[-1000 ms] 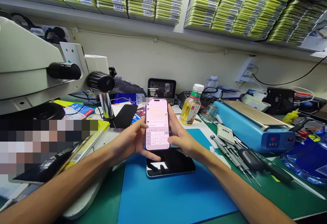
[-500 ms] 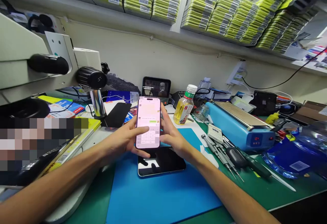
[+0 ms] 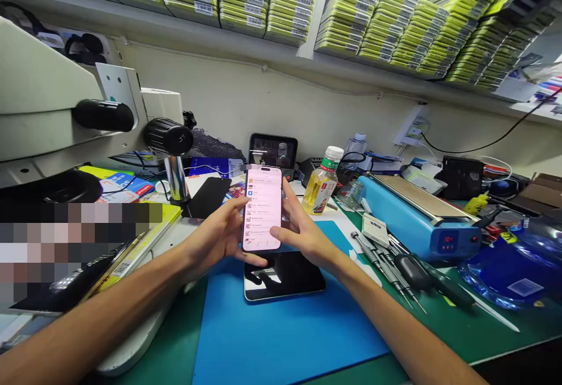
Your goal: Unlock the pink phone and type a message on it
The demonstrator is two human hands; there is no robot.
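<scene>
Both my hands hold the lit phone (image 3: 262, 208) upright: left hand (image 3: 219, 236) fingers wrapped behind it, right hand (image 3: 302, 233) thumb on its screen, above a dark phone (image 3: 285, 277) lying on the bench.

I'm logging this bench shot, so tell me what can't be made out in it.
Head view only:
- Lit phone, held in the left hand and right hand: screen text too small.
- Dark phone on the blue mat: top edge hidden behind the hands.
- Patch at left: pixelated.
- Microscope: cut off at the left edge.
</scene>
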